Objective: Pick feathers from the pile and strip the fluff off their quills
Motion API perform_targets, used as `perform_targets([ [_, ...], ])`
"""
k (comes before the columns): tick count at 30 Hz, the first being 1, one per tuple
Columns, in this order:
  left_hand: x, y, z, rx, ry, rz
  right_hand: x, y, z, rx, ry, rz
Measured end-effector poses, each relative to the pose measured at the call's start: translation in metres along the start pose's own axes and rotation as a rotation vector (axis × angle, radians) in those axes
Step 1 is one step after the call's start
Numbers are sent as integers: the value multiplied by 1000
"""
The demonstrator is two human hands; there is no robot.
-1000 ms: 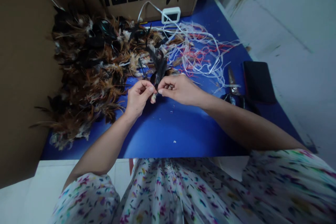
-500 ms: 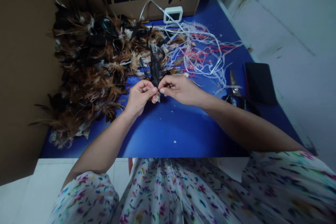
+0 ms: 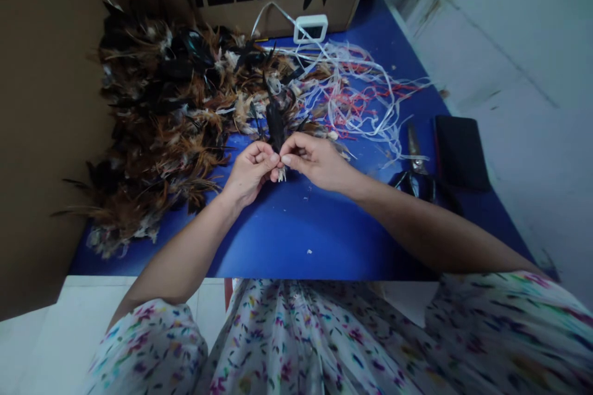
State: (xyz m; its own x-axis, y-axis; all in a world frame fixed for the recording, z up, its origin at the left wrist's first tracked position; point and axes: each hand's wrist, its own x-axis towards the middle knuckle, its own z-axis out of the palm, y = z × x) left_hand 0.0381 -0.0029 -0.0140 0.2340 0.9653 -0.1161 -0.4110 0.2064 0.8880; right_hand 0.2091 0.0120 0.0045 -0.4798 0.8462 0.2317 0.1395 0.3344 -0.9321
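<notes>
My left hand (image 3: 252,171) is closed around the lower end of a small bundle of dark feathers (image 3: 276,123). The black tips point away from me, and the pale quill ends (image 3: 281,175) stick out below my fingers. From the other side my right hand (image 3: 312,159) meets it, thumb and forefinger pinched at the bundle's edge beside the left thumb. Whatever sits in that pinch is too small to make out. Just beyond and left lies a large heap of brown and black feathers (image 3: 162,105).
White and red ribbons (image 3: 356,92) lie tangled on the blue table (image 3: 319,234). Black-handled scissors (image 3: 417,166) and a dark flat case (image 3: 462,153) are at right. A white-framed small device (image 3: 310,29) stands before a cardboard box (image 3: 273,6). Another cardboard panel (image 3: 41,123) rises at left.
The view has shifted slightly. Both hands stay together at the bundle's base, with only small finger movements; the quill ends show a little differently beneath them.
</notes>
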Motion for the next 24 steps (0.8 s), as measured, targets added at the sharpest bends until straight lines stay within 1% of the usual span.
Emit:
perform_targets([
  [6,0,0,0,-68,-5,-16,1,1,3,125,8,14],
  [14,-1,1,1,-107,-24,-39,2,3,5,216,1,34],
  [19,-1,1,1,-100,-37,-42,2,2,4,263,3,76],
  [24,-1,0,0,-98,-73,-41,3,1,4,308,-6,40],
])
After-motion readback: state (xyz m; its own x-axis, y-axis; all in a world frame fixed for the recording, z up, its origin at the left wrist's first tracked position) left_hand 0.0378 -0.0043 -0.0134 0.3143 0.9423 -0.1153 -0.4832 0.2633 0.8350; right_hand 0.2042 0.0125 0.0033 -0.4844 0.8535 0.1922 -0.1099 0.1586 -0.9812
